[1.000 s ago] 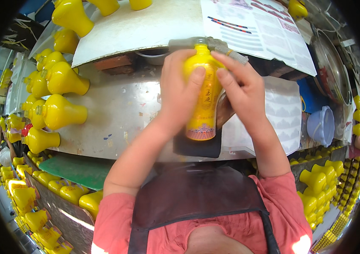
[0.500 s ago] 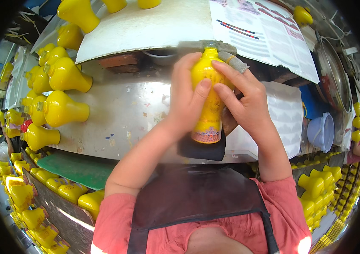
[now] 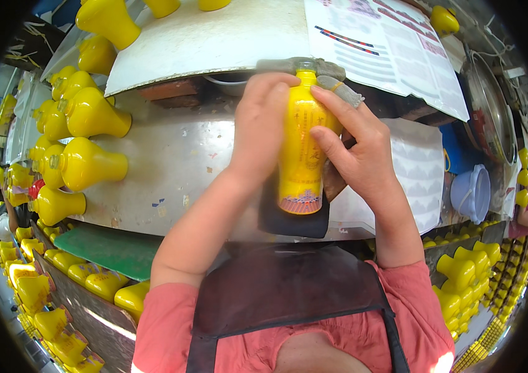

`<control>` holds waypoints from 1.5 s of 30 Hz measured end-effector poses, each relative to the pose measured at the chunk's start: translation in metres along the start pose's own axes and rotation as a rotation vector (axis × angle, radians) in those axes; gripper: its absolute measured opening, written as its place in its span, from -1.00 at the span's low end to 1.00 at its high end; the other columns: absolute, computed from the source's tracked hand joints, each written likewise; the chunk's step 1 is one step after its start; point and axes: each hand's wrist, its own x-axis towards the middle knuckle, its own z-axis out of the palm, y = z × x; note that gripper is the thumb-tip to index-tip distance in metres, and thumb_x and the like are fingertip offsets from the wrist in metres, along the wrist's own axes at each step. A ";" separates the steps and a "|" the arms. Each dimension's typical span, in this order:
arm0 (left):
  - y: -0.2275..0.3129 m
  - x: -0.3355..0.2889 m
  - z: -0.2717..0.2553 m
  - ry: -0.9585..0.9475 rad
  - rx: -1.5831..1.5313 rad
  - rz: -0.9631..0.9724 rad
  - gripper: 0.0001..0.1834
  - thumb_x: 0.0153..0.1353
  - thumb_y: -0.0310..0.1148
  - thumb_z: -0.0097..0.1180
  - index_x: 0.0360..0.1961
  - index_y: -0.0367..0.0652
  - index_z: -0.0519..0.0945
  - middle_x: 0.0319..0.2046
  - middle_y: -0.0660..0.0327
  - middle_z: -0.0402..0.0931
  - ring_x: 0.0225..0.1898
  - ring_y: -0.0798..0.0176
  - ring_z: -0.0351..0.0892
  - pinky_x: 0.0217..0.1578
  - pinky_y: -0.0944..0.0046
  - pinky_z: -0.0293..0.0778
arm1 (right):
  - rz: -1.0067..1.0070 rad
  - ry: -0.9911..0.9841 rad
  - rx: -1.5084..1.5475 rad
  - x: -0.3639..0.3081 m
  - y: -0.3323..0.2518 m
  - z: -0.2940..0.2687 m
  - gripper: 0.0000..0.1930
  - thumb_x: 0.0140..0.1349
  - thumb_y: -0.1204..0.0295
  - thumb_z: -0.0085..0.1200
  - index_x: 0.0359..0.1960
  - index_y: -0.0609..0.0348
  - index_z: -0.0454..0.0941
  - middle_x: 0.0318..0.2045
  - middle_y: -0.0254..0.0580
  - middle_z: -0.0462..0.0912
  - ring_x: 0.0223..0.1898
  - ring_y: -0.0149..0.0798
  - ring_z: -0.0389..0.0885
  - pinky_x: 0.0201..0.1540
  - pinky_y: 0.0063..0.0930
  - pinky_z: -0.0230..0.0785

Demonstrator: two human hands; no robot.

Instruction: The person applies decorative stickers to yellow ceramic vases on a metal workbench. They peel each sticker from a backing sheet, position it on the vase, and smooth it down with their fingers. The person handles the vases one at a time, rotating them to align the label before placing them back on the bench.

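A glossy yellow bottle [image 3: 304,149] with a clear glass neck lies tilted before me, its patterned base toward me. Faint printed decoration runs along its side. My right hand [image 3: 358,140] grips it from the right, thumb and index finger on the upper face. A grey wrap [image 3: 344,92] with a band covers one of that hand's fingers. Along the bottle's left shoulder is my left hand [image 3: 256,127], smeared by motion, its fingertips near the neck. How its fingers are closed is unclear. Under the bottle's base shows a dark pad [image 3: 295,225].
Several yellow bottles [image 3: 93,163] lie on the metal table [image 3: 170,168] at left. A white board [image 3: 214,43] spans the back, with a printed sheet [image 3: 394,59] bearing two dark strips [image 3: 346,41]. At right are a white sheet [image 3: 416,174] and a pale bucket [image 3: 470,194].
My left hand has shifted left and slightly up, its thumb lifting off the bottle's front. More of the printed face shows. My right hand keeps its grip.
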 end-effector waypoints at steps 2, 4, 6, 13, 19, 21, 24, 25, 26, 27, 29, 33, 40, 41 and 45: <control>-0.002 -0.005 0.001 0.030 0.096 0.073 -0.67 0.45 -0.26 0.03 0.09 -0.24 0.57 0.05 0.07 0.49 0.09 0.11 0.49 0.20 0.17 0.38 | 0.007 0.006 0.002 -0.002 0.001 0.001 -0.47 0.21 0.41 0.35 0.26 0.00 0.64 -0.38 -0.24 0.57 -0.53 -0.42 0.36 -0.43 -0.53 0.31; -0.004 -0.009 0.002 0.043 0.233 0.196 -0.66 0.43 -0.25 0.01 0.07 -0.24 0.59 0.05 0.01 0.50 0.13 -0.04 0.48 0.26 0.07 0.34 | 0.017 -0.007 0.003 -0.001 0.000 0.000 -0.48 0.22 0.41 0.35 0.26 0.01 0.64 -0.37 -0.26 0.58 -0.52 -0.43 0.36 -0.44 -0.54 0.31; -0.006 -0.013 0.001 0.019 0.395 0.357 -0.65 0.44 -0.26 -0.03 0.09 -0.25 0.59 0.08 -0.01 0.49 0.15 -0.06 0.46 0.28 0.06 0.32 | 0.019 -0.037 0.012 0.003 -0.002 -0.005 -0.48 0.23 0.40 0.35 0.27 0.04 0.64 -0.33 -0.30 0.61 -0.51 -0.45 0.38 -0.43 -0.56 0.32; -0.013 -0.018 -0.002 -0.009 0.320 0.364 -0.51 0.47 -0.17 -0.04 0.28 -0.28 0.43 0.19 -0.10 0.43 0.24 -0.13 0.38 0.32 -0.01 0.25 | 0.579 0.112 0.777 0.042 -0.008 -0.045 -0.77 0.49 0.42 0.04 0.04 0.22 0.65 -0.10 -0.38 0.66 -0.07 -0.55 0.60 0.00 -0.64 0.45; -0.015 -0.018 -0.004 -0.020 0.461 0.541 -0.45 0.47 -0.11 -0.01 0.31 -0.29 0.39 0.19 -0.12 0.43 0.23 -0.17 0.38 0.32 -0.05 0.24 | -0.083 -0.058 -0.031 0.048 -0.013 -0.033 -0.73 0.28 0.52 0.25 0.02 0.23 0.63 -0.15 -0.15 0.73 -0.12 -0.25 0.72 -0.01 -0.45 0.53; -0.010 -0.018 -0.003 -0.019 0.360 0.451 -0.42 0.40 -0.08 0.09 0.28 -0.27 0.42 0.16 -0.10 0.45 0.20 -0.17 0.40 0.30 -0.05 0.26 | -0.123 -0.036 -0.127 0.054 -0.010 -0.029 -0.71 0.26 0.51 0.28 0.02 0.22 0.63 -0.15 -0.06 0.73 -0.13 -0.13 0.73 -0.02 -0.40 0.54; 0.002 -0.014 0.001 0.013 0.588 0.487 -0.38 0.25 -0.08 0.27 0.21 -0.24 0.50 0.11 -0.06 0.49 0.16 -0.15 0.44 0.26 -0.05 0.31 | -0.183 -0.015 -0.184 0.062 -0.004 -0.027 -0.73 0.25 0.49 0.26 -0.02 0.20 0.61 -0.20 -0.01 0.72 -0.19 0.00 0.72 -0.08 -0.29 0.55; 0.006 -0.011 0.002 0.021 0.566 0.420 -0.40 0.20 -0.10 0.31 0.17 -0.23 0.54 0.08 -0.04 0.52 0.14 -0.13 0.46 0.24 -0.05 0.34 | -0.234 0.018 -0.197 0.065 -0.003 -0.026 -0.76 0.25 0.48 0.24 -0.06 0.18 0.60 -0.25 -0.01 0.70 -0.23 0.06 0.69 -0.15 -0.23 0.54; 0.010 -0.007 0.005 0.028 0.543 0.352 -0.42 0.15 -0.12 0.34 0.13 -0.23 0.57 0.05 -0.02 0.54 0.12 -0.12 0.48 0.22 -0.04 0.36 | -0.309 0.037 -0.202 0.067 -0.002 -0.027 -0.79 0.25 0.47 0.22 -0.10 0.16 0.59 -0.30 -0.01 0.68 -0.28 0.11 0.67 -0.21 -0.16 0.53; 0.012 -0.003 0.007 0.036 0.507 0.332 -0.43 0.11 -0.14 0.38 0.09 -0.22 0.61 0.02 0.00 0.56 0.10 -0.10 0.49 0.20 -0.03 0.38 | -0.322 0.096 -0.271 0.067 -0.002 -0.027 -0.79 0.25 0.48 0.21 -0.09 0.14 0.59 -0.30 -0.03 0.68 -0.29 0.10 0.67 -0.22 -0.18 0.54; 0.014 0.002 0.010 0.046 0.383 0.283 -0.56 0.10 -0.17 0.38 -0.06 -0.22 0.70 -0.08 0.03 0.60 0.05 -0.05 0.56 0.14 0.04 0.44 | -0.351 0.164 -0.379 0.060 -0.005 -0.028 -0.79 0.25 0.50 0.21 -0.08 0.11 0.60 -0.32 -0.06 0.68 -0.30 0.08 0.67 -0.25 -0.23 0.54; 0.013 0.005 0.007 0.005 0.241 0.236 -0.64 0.17 -0.18 0.35 -0.11 -0.23 0.74 -0.10 0.06 0.63 0.00 0.06 0.62 0.11 0.14 0.48 | -0.512 0.260 -0.491 0.016 -0.017 -0.028 -0.76 0.14 0.58 0.34 -0.13 0.10 0.76 -0.16 -0.16 0.78 -0.18 -0.19 0.78 -0.17 -0.35 0.63; 0.013 0.005 0.007 0.000 0.103 0.123 -0.71 0.34 -0.26 0.26 -0.08 -0.27 0.75 -0.10 0.14 0.66 -0.07 0.26 0.63 0.03 0.29 0.51 | -0.693 0.058 -0.333 -0.041 -0.030 -0.009 -0.70 -0.04 0.48 0.31 -0.19 0.07 0.75 -0.44 -0.31 0.55 -0.22 -0.17 0.73 -0.22 -0.32 0.63; 0.015 0.005 0.006 0.002 0.083 0.111 -0.72 0.37 -0.29 0.25 -0.05 -0.27 0.74 -0.13 0.20 0.69 -0.12 0.35 0.64 -0.02 0.35 0.53 | -0.654 0.060 -0.372 -0.041 -0.037 -0.008 -0.71 -0.04 0.49 0.31 -0.20 0.09 0.75 -0.46 -0.30 0.53 -0.22 -0.16 0.73 -0.22 -0.30 0.63; 0.017 0.001 0.003 -0.030 -0.030 0.052 -0.69 0.41 -0.30 0.23 0.05 -0.26 0.70 -0.06 0.24 0.68 -0.07 0.41 0.62 0.01 0.39 0.53 | -0.733 -0.122 -0.338 -0.039 -0.070 0.012 -0.89 -0.01 0.48 0.30 -0.42 0.17 0.65 -0.48 -0.21 0.53 -0.27 -0.11 0.69 -0.27 -0.29 0.57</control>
